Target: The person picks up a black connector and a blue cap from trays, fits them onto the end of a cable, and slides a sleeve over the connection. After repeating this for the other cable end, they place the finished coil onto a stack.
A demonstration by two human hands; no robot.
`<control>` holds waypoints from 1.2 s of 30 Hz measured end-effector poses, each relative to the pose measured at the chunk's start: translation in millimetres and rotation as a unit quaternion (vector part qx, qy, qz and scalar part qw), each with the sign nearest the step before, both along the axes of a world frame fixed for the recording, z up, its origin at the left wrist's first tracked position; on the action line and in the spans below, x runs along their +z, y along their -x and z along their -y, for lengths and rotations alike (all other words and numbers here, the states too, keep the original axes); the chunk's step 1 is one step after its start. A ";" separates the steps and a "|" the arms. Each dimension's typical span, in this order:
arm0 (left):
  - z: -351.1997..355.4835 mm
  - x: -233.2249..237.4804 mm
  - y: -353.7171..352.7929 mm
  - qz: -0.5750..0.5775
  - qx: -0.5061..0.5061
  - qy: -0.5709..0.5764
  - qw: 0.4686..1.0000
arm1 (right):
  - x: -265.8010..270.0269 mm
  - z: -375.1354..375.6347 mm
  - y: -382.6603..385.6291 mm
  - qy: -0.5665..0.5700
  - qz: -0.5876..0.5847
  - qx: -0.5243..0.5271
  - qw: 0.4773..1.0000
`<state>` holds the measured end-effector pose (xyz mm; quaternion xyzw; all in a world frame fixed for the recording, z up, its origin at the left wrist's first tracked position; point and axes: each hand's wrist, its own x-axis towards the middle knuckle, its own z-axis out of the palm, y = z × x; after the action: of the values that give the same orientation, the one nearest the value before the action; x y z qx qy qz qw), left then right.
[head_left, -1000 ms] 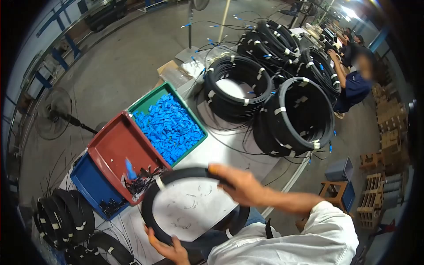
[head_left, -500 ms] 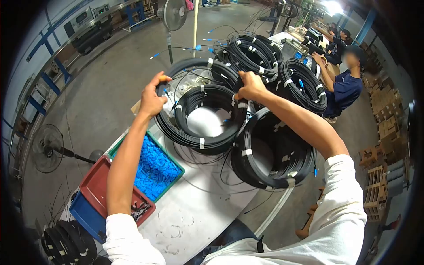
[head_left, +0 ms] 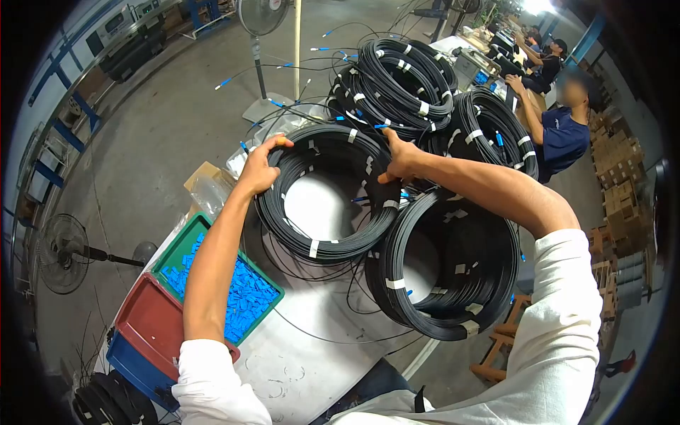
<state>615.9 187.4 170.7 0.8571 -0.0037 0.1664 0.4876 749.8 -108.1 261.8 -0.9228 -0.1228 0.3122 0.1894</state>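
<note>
A black cable coil (head_left: pixel 340 248), bound with white tape bands, rests on top of a stack of similar coils on the white table. My left hand (head_left: pixel 259 168) grips its left rim, thumb toward the inside. Across from it, my right hand (head_left: pixel 406 157) holds the right rim, with fingers bent over the edge. Orange coverings show on fingertips of both hands. Close by on the right stands another tall stack of black coils (head_left: pixel 496 262). Blue-tipped cable ends (head_left: pixel 244 147) stick out near my left hand.
A green tray (head_left: pixel 185 234) of blue connector pieces, a red tray (head_left: pixel 145 312) and a blue tray (head_left: pixel 134 361) sit at the left. More cable coils (head_left: pixel 404 78) are piled behind. A co-worker (head_left: pixel 567 134) sits at the right; a fan (head_left: pixel 64 251) stands at the left.
The coil in my hands has come down onto the left stack and now lines up with it. Both hands have lowered with it, and the view has shifted slightly.
</note>
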 end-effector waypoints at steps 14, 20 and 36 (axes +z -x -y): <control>-5.6 -2.7 -5.7 -0.056 -0.065 -0.035 0.996 | -11.6 -1.4 -12.2 -0.033 -0.019 0.066 0.997; -10.9 0.0 -15.5 -0.112 -0.090 -0.219 0.965 | -29.8 9.9 -32.1 -0.014 0.057 0.226 0.972; 66.6 8.7 272.3 0.084 0.122 0.157 0.976 | 80.4 21.7 224.1 -0.325 0.057 0.336 0.882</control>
<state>343.6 120.8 179.4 0.7468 0.0860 0.2940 0.5903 525.7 -129.8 342.2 -0.7292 -0.5309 0.2461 0.3547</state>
